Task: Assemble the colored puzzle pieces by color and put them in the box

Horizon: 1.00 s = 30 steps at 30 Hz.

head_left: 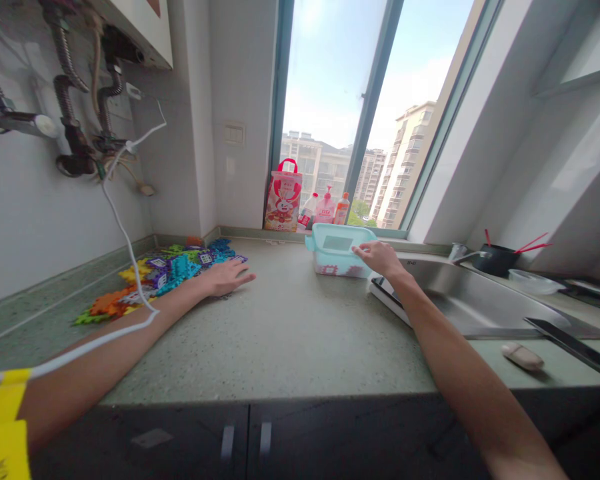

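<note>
While the left hand point(229, 276) lies palm down with fingers spread wide at the right edge of a heap of coloured interlocking pieces point(180, 268), the right hand point(379, 259) is closed on the right end of a pale teal bin point(337, 248), thumb and fingers curled at its rim. Probably a steadying grip; a light bin would slide if left loose. Whether a piece sits under the left palm, cannot tell. Spread fingers would span several loose pieces at once.

Heap lies at the left of the table point(290, 327), near the corner, where the walls likely limit scatter. Bin stands upright at the back, below the window and just left of the sink point(480, 293); pinkish contents show through its lower wall. Heap and bin are well apart, one within reach of each arm. White cable point(123, 227) runs down past the heap and across the left forearm, presumably feeding something worn; its end is out of view.
</note>
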Each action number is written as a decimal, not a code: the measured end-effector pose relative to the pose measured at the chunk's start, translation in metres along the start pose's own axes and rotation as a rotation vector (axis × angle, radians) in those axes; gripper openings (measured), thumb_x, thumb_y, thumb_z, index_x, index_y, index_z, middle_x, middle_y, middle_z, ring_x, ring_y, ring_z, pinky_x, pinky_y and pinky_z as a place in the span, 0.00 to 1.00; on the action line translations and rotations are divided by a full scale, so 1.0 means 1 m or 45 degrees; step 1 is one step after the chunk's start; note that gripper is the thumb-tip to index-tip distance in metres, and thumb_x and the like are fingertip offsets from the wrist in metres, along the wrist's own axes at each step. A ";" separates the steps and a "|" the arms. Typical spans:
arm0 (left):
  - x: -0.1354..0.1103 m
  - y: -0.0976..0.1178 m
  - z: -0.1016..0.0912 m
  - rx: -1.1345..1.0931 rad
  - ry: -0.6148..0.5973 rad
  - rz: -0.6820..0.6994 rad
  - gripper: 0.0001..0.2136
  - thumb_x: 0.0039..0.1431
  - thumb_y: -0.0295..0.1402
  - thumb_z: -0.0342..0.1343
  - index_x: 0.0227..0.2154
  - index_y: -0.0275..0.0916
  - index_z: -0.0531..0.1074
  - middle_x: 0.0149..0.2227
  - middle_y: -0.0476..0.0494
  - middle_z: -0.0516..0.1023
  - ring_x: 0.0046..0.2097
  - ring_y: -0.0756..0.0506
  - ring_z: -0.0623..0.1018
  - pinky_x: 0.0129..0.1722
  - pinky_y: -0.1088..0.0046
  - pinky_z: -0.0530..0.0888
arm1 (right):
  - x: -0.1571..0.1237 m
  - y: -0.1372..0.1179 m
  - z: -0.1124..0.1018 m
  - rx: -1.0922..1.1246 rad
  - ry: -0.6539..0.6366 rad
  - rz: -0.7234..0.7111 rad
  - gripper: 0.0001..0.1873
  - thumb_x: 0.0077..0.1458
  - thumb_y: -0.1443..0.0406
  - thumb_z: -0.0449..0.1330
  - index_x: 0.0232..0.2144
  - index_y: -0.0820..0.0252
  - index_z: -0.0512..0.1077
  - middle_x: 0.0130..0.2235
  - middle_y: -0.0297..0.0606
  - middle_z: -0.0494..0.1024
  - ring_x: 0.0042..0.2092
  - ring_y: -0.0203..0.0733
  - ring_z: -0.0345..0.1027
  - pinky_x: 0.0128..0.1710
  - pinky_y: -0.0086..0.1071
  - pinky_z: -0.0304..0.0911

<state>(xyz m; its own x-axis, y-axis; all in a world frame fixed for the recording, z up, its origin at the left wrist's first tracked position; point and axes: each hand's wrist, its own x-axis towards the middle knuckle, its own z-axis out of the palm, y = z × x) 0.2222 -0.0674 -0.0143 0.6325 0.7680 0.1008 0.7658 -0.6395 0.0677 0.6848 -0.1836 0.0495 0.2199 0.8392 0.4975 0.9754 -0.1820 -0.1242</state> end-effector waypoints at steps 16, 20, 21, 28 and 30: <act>-0.004 0.006 -0.005 0.017 -0.039 -0.011 0.45 0.69 0.63 0.32 0.70 0.30 0.66 0.74 0.28 0.60 0.75 0.32 0.60 0.73 0.56 0.56 | -0.001 -0.003 0.000 0.001 -0.004 -0.017 0.29 0.69 0.48 0.50 0.27 0.56 0.81 0.32 0.43 0.85 0.40 0.50 0.78 0.38 0.34 0.60; -0.005 0.007 -0.006 0.027 -0.049 -0.019 0.45 0.69 0.64 0.33 0.71 0.31 0.65 0.75 0.29 0.59 0.75 0.33 0.59 0.73 0.58 0.56 | -0.002 -0.005 -0.002 -0.028 -0.012 -0.004 0.32 0.70 0.46 0.47 0.23 0.55 0.77 0.31 0.43 0.83 0.38 0.51 0.77 0.36 0.35 0.57; -0.005 0.007 -0.006 0.029 -0.049 -0.019 0.45 0.69 0.64 0.33 0.71 0.31 0.65 0.75 0.29 0.59 0.75 0.33 0.59 0.73 0.58 0.56 | -0.003 -0.006 -0.003 -0.032 -0.012 0.004 0.33 0.70 0.46 0.47 0.23 0.55 0.77 0.31 0.44 0.83 0.38 0.51 0.76 0.36 0.36 0.57; -0.005 0.006 -0.006 0.040 -0.042 -0.010 0.44 0.70 0.63 0.35 0.70 0.31 0.65 0.75 0.29 0.59 0.75 0.33 0.59 0.74 0.57 0.54 | -0.004 -0.009 -0.003 -0.034 -0.013 0.039 0.34 0.70 0.44 0.46 0.24 0.55 0.78 0.30 0.44 0.82 0.38 0.51 0.76 0.34 0.35 0.54; -0.005 0.007 -0.006 0.041 -0.040 -0.013 0.44 0.69 0.63 0.34 0.70 0.31 0.65 0.74 0.29 0.59 0.75 0.32 0.60 0.73 0.57 0.56 | -0.004 -0.008 -0.002 -0.033 -0.008 0.033 0.35 0.70 0.44 0.45 0.25 0.55 0.78 0.30 0.44 0.83 0.38 0.51 0.77 0.34 0.35 0.54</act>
<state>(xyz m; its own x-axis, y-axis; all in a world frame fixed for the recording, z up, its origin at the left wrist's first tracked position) 0.2231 -0.0760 -0.0084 0.6278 0.7754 0.0687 0.7751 -0.6308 0.0367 0.6759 -0.1865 0.0498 0.2454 0.8372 0.4887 0.9694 -0.2172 -0.1147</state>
